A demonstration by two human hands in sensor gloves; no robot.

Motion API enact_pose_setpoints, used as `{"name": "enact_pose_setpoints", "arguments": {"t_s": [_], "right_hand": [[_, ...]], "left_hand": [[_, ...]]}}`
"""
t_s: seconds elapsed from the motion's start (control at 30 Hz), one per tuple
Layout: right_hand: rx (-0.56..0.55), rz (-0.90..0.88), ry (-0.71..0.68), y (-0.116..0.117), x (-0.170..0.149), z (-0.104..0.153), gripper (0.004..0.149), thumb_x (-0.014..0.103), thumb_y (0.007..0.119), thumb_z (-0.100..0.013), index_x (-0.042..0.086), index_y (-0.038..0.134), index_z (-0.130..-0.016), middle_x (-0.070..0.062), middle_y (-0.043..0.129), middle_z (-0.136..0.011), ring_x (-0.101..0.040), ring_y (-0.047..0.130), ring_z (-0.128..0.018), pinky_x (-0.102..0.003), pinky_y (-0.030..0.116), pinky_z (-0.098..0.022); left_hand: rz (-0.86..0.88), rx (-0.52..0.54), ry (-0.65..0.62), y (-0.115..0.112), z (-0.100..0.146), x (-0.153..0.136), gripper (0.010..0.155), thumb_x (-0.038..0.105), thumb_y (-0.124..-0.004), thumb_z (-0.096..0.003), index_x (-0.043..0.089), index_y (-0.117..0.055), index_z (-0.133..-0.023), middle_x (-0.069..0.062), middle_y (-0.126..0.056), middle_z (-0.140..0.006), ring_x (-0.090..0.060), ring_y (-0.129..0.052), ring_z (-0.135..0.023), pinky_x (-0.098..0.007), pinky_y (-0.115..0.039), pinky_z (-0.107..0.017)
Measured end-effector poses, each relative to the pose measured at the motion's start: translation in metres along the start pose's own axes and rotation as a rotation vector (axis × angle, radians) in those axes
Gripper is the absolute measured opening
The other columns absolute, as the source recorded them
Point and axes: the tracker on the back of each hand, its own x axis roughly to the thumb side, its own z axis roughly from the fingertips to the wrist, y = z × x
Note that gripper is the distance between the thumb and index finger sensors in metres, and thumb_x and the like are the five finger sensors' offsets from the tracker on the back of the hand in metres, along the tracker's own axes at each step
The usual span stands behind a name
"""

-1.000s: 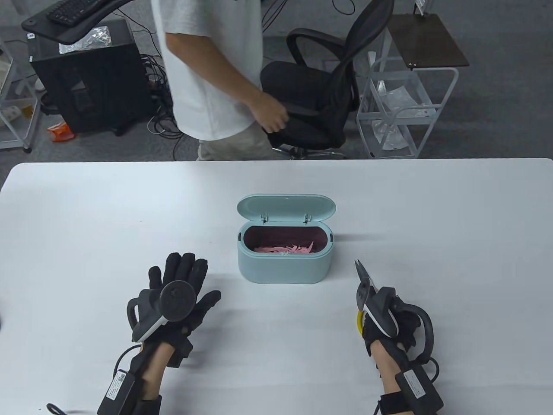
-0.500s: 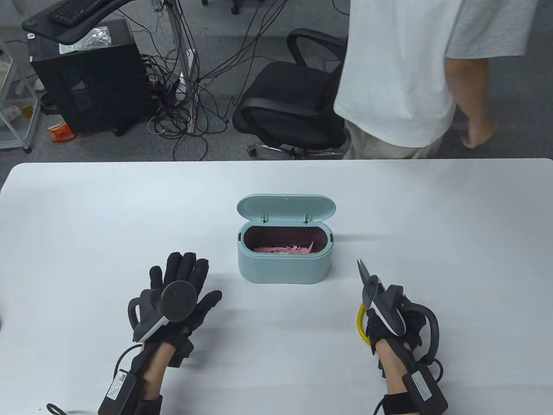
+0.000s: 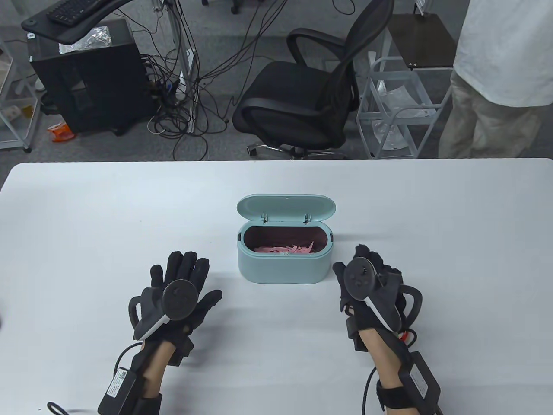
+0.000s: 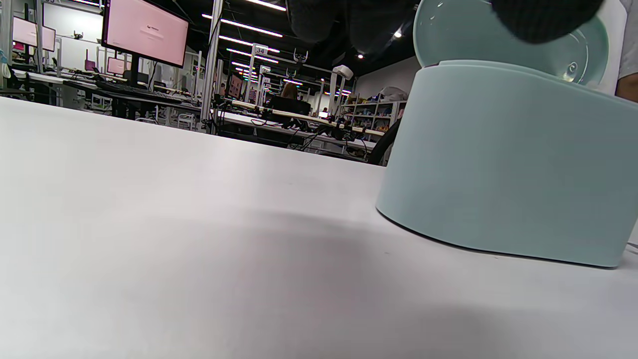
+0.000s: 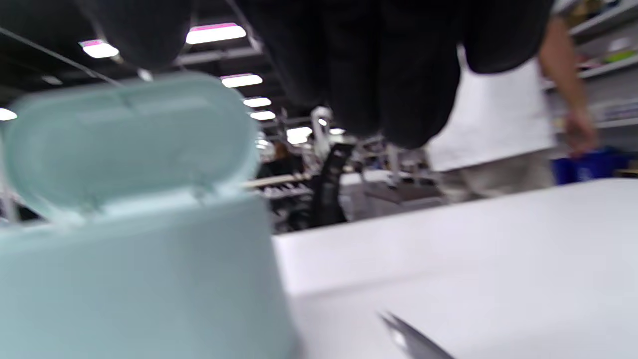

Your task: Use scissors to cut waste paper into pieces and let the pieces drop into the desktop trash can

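**Caller:** What is on your screen?

**Operator:** I see a white table (image 3: 86, 207) from above. A pale green trash can (image 3: 283, 266) sits at its middle, with the lid (image 3: 286, 207) tipped back towards the far edge. Pink paper pieces (image 3: 281, 249) lie inside it.

**Caller:** And the hands?

**Operator:** My left hand (image 3: 181, 294) lies flat on the table, left of the can and nearer the near edge. Its fingers are spread and it holds nothing. My right hand (image 3: 367, 281) is palm down just right of the can. From the right wrist view I catch a blurred tip of the scissors (image 5: 416, 341) low over the table, beneath the fingers (image 5: 398, 89). I cannot tell whether that hand grips them or only covers them.

**Caller:** Any paper left to cut?

**Operator:** None that I can see on the table, so I judge the cutting is about done.

**Caller:** How would you handle this step well?

**Operator:** I'd keep the blades together and pointing away from my left hand. I'd keep the scissors low near the right side, well off the can, so nothing knocks the lid. A person (image 3: 497, 65) stands beyond the far right corner, so I'd avoid any wide sweep
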Motion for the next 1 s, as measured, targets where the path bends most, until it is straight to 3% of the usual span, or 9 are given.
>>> {"name": "enact_pose_setpoints", "arguments": {"t_s": [0.23,0.37,0.57,0.7,0.8,1.0], "right_hand": [[-0.083,0.107,-0.066,-0.018,0.073,-0.043,0.072,0.059,0.058,-0.046,0.022,0.049,-0.107,-0.014,0.053,-0.115,-0.049,0.063,-0.097,-0.064,0.054,-0.071],[-0.031,0.139,-0.098,-0.003,0.105,-0.070,0.074,0.060,0.056,-0.046,0.024,0.042,-0.109,-0.011,0.044,-0.118,-0.047,0.049,-0.105,-0.066,0.044,-0.075],[0.049,0.235,-0.191,0.028,0.127,-0.087,0.075,0.061,0.053,-0.044,0.028,0.034,-0.109,-0.007,0.037,-0.120,-0.044,0.040,-0.109,-0.068,0.034,-0.078],[0.104,0.192,-0.202,0.040,0.128,-0.086,0.077,0.061,0.054,-0.044,0.026,0.033,-0.109,-0.008,0.044,-0.118,-0.045,0.043,-0.108,-0.069,0.035,-0.077],[0.042,0.244,-0.245,0.037,0.126,-0.078,0.075,0.062,0.055,-0.043,0.027,0.039,-0.107,-0.008,0.053,-0.114,-0.044,0.054,-0.103,-0.069,0.039,-0.076],[0.027,0.247,-0.353,0.037,0.119,-0.057,0.072,0.063,0.053,-0.042,0.025,0.054,-0.103,-0.009,0.067,-0.105,-0.041,0.071,-0.093,-0.062,0.053,-0.075]], "left_hand": [[0.001,0.004,-0.010,0.000,0.000,0.002,0.084,0.070,-0.063,-0.0447,0.027,-0.047,-0.115,-0.004,-0.042,-0.126,-0.037,-0.030,-0.117,-0.067,-0.027,-0.077],[-0.003,0.003,-0.021,0.001,0.000,0.005,0.084,0.070,-0.063,-0.0446,0.027,-0.047,-0.115,-0.004,-0.043,-0.126,-0.037,-0.030,-0.117,-0.067,-0.027,-0.077],[-0.011,-0.003,-0.025,0.001,-0.001,0.006,0.084,0.070,-0.063,-0.0447,0.026,-0.048,-0.115,-0.005,-0.043,-0.126,-0.037,-0.030,-0.117,-0.067,-0.027,-0.077],[-0.009,-0.001,-0.024,0.001,-0.001,0.005,0.084,0.070,-0.063,-0.0447,0.026,-0.048,-0.115,-0.005,-0.043,-0.126,-0.037,-0.031,-0.117,-0.067,-0.027,-0.077],[-0.010,-0.003,-0.019,0.002,-0.001,0.004,0.084,0.070,-0.063,-0.0447,0.026,-0.049,-0.115,-0.005,-0.044,-0.126,-0.038,-0.031,-0.117,-0.067,-0.027,-0.077],[-0.008,-0.007,-0.015,0.002,-0.001,0.004,0.084,0.070,-0.063,-0.0448,0.026,-0.049,-0.115,-0.005,-0.044,-0.126,-0.038,-0.031,-0.117,-0.067,-0.027,-0.077]]}}
